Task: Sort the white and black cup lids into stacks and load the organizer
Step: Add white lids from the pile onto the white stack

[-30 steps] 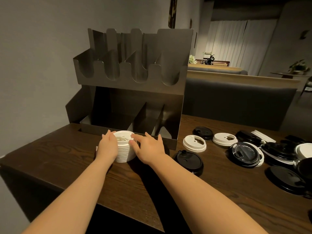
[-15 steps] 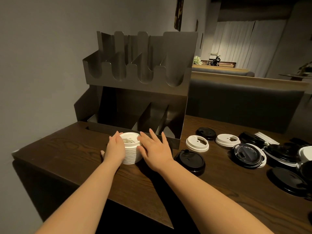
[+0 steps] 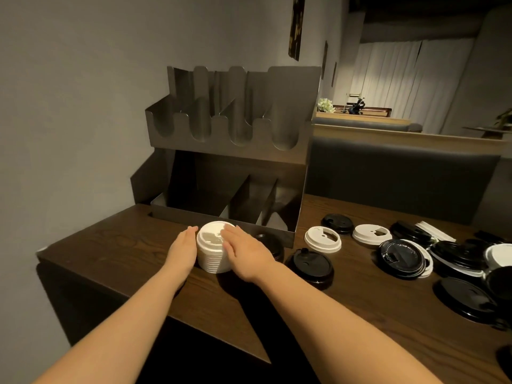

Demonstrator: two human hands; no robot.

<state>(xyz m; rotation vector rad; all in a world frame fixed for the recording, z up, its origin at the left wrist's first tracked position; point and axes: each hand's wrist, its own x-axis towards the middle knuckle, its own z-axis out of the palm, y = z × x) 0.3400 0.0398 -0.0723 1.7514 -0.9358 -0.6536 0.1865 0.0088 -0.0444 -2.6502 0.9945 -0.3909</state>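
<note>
Hands around a white lid stack (image 3: 212, 252)
Left hand (image 3: 182, 249) and right hand (image 3: 245, 252), fingers straight, press its sides before the organizer (image 3: 235, 151); loose lids lie right.

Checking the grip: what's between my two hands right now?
Head view: the stack of white lids sits between left hand and right hand.

I see a dark wooden tabletop (image 3: 116, 245) carrying a metal organizer (image 3: 230, 151) at its back left. A stack of white lids (image 3: 212, 252) stands on the wood in front of it. To the right lie loose black lids (image 3: 309, 266) and white lids (image 3: 322, 239), some overlapping at the far right.
</note>
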